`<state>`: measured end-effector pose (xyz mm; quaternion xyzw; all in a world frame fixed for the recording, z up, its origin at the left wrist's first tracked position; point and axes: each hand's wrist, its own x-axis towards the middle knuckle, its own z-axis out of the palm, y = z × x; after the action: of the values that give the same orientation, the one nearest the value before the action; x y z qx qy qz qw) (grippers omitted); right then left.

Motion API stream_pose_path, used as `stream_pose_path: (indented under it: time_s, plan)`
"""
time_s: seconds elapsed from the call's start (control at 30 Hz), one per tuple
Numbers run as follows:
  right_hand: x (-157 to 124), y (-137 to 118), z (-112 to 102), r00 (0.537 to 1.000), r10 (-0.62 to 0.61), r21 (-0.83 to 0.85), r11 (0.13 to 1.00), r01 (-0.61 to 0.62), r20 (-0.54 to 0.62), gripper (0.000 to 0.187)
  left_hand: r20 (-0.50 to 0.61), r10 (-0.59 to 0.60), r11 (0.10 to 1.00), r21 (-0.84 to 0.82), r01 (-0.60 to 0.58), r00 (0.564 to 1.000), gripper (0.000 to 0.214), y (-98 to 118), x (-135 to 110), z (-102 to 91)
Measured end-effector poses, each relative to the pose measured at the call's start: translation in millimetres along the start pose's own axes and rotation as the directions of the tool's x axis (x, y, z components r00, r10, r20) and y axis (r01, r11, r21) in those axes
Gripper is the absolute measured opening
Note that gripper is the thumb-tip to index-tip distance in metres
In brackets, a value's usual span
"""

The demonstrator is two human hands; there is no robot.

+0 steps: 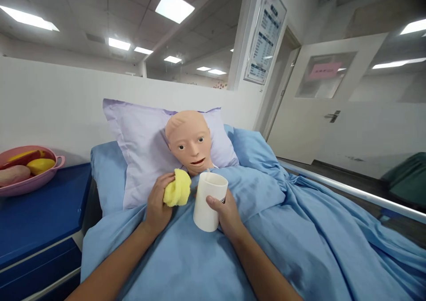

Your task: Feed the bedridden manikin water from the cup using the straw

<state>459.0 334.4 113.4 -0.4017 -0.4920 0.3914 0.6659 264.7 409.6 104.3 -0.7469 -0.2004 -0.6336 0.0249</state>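
My left hand (159, 203) is closed around a bunched yellow cloth (178, 188), held over the blue blanket (199, 265). Beside it, my right hand (229, 213) grips a white cup (205, 205), its thumb on the near side and the other fingers mostly hidden behind. A thin pale stick or straw (208, 171) shows at the cup's far rim. Just beyond both hands lies a training manikin's head (189, 136) on a lilac pillow (143, 145), its mouth slightly open. The blanket covers the manikin up to its neck. Cloth and cup are apart from the head.
At left, a pink basket (49, 173) with plastic fruit stands on a blue-topped cabinet (43, 216). A metal bed rail (353, 190) runs along the right side. Behind the pillow is a low white wall (60, 101); a door (306, 114) stands at back right.
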Motion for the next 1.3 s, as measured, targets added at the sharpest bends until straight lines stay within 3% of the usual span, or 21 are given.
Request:
stream_pose_path:
  time_s: [0.1, 0.2, 0.27, 0.33, 0.4, 0.43, 0.53, 0.63, 0.73, 0.83, 0.93, 1.03, 1.13, 1.2, 1.3]
  plan:
    - [-1.2, 0.2, -0.1, 0.998, -0.051, 0.03, 0.998, 0.053, -0.04, 0.067, -0.163, 0.139, 0.988, 0.085, -0.127, 0.977, 0.038, 15.2, 36.2, -6.2]
    - [-1.0, 0.2, -0.1, 0.984, -0.094, 0.071, 0.992, 0.105, -0.151, 0.07, -0.221, 0.368, 0.928, 0.147, -0.342, 0.903, 0.037, 35.8, 73.4, -5.2]
    - [0.5, 0.6, 0.2, 0.967, -0.143, 0.091, 0.982, 0.166, -0.212, 0.068, -0.103, 0.527, 0.847, 0.145, -0.511, 0.844, 0.034, 46.1, 91.6, 3.2]
    - [2.9, 1.2, 0.8, 0.945, -0.191, 0.119, 0.966, 0.229, -0.265, 0.064, 0.081, 0.648, 0.744, 0.141, -0.653, 0.757, 0.031, 49.8, 102.7, 17.0]
    - [6.1, 1.0, 1.4, 0.928, -0.19, 0.171, 0.952, 0.253, -0.32, 0.058, 0.206, 0.693, 0.671, 0.168, -0.722, 0.691, 0.029, 46.2, 107.7, 32.9]
    - [7.7, 0.4, 1.7, 0.923, -0.167, 0.205, 0.947, 0.248, -0.345, 0.055, 0.235, 0.694, 0.654, 0.191, -0.732, 0.681, 0.027, 42.3, 108.3, 40.2]
    - [11.2, -4.0, 2.9, 0.919, -0.074, 0.296, 0.934, 0.2, -0.387, 0.052, 0.282, 0.673, 0.64, 0.243, -0.729, 0.684, 0.024, 28.0, 104.0, 54.7]
    - [11.4, -9.7, 4.3, 0.921, -0.031, 0.314, 0.935, 0.163, -0.388, 0.056, 0.364, 0.626, 0.646, 0.252, -0.72, 0.69, 0.025, 18.3, 90.4, 56.7]
    - [10.1, -11.3, 4.5, 0.931, -0.022, 0.302, 0.943, 0.14, -0.364, 0.062, 0.383, 0.507, 0.74, 0.265, -0.618, 0.772, 0.027, 15.7, 68.0, 52.5]
    - [10.2, -7.6, 2.8, 0.94, -0.015, 0.28, 0.953, 0.117, -0.342, 0.062, 0.321, 0.411, 0.831, 0.252, -0.495, 0.853, 0.026, 14.3, 43.5, 46.6]
    - [11.8, -3.2, 1.0, 0.951, -0.033, 0.261, 0.958, 0.117, -0.306, 0.06, 0.285, 0.407, 0.869, 0.171, -0.464, 0.868, 0.026, 11.6, 29.5, 38.2]
    - [12.4, -2.0, 0.5, 0.954, -0.041, 0.25, 0.961, 0.118, -0.296, 0.059, 0.272, 0.456, 0.866, 0.087, -0.493, 0.848, 0.033, 13.2, 34.8, 27.8]
    - [11.8, -3.2, 1.3, 0.956, -0.06, 0.252, 0.958, 0.135, -0.286, 0.061, 0.199, 0.474, 0.873, 0.025, -0.488, 0.858, 0.031, 21.2, 56.5, 22.9]
    - [11.7, -3.9, 2.1, 0.961, -0.088, 0.258, 0.953, 0.157, -0.262, 0.061, 0.146, 0.477, 0.875, 0.006, -0.483, 0.866, 0.031, 26.1, 72.8, 26.3]
    - [12.0, -4.0, 2.8, 0.959, -0.134, 0.263, 0.944, 0.201, -0.251, 0.061, 0.17, 0.514, 0.851, 0.022, -0.525, 0.841, 0.033, 26.2, 85.0, 39.2]
